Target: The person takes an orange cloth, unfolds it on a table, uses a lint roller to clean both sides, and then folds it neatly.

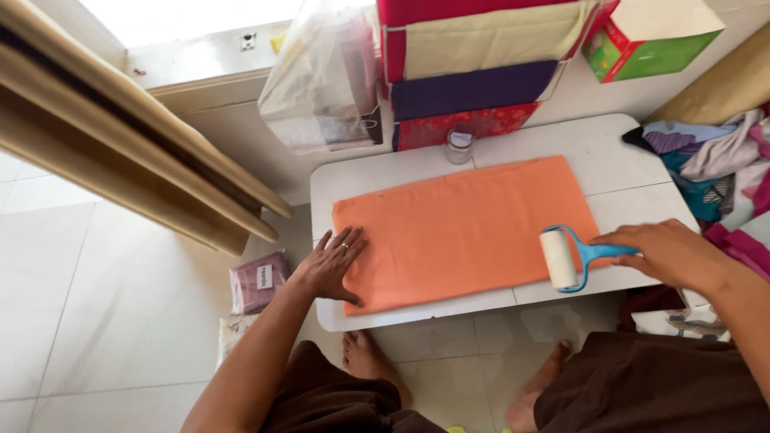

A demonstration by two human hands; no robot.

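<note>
The left hand [335,263] is lying flat, fingers spread wide, pressing the orange cloth [461,228] at the worktop's [609,152] front left corner. The right hand [670,252] is gripping the blue handle of a lint roller [565,258], its white roll sitting on the cloth's right end near the front edge.

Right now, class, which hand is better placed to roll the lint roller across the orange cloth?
The right hand: it holds the blue lint roller at the orange cloth. The left hand lies flat, pinning the far end.
</note>
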